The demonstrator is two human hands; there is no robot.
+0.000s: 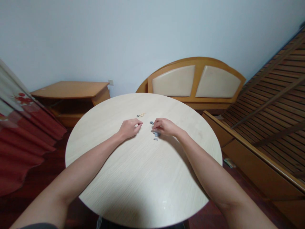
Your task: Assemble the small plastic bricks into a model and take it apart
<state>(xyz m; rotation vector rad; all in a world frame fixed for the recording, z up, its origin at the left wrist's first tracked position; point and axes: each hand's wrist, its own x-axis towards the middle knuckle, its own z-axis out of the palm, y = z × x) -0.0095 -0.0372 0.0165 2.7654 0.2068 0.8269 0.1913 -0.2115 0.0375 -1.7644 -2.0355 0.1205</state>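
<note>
My left hand (pixel 130 128) rests low over the round table (pixel 133 171), its thumb and index finger curled toward each other with the tips close together. Anything between those tips is too small to make out. Across from it, my right hand (pixel 165 127) has its fingers bent down and pinched over a small grey piece, slightly blurred. Several flat grey pieces (pixel 156 135) lie just below and partly under these fingers. Beside the right fingertips is a small dark piece (pixel 151 122). Thin tan pieces (pixel 142 114) and a tiny dark bit (pixel 138 116) lie beyond my left hand.
A wooden cabinet (pixel 71 89) stands behind the table at left, beside a red and white curtain (pixel 28 140). A padded headboard (pixel 197 63) is against the wall. At right are a wooden bed side rail (pixel 257 156) and a leaning slatted panel (pixel 281 98).
</note>
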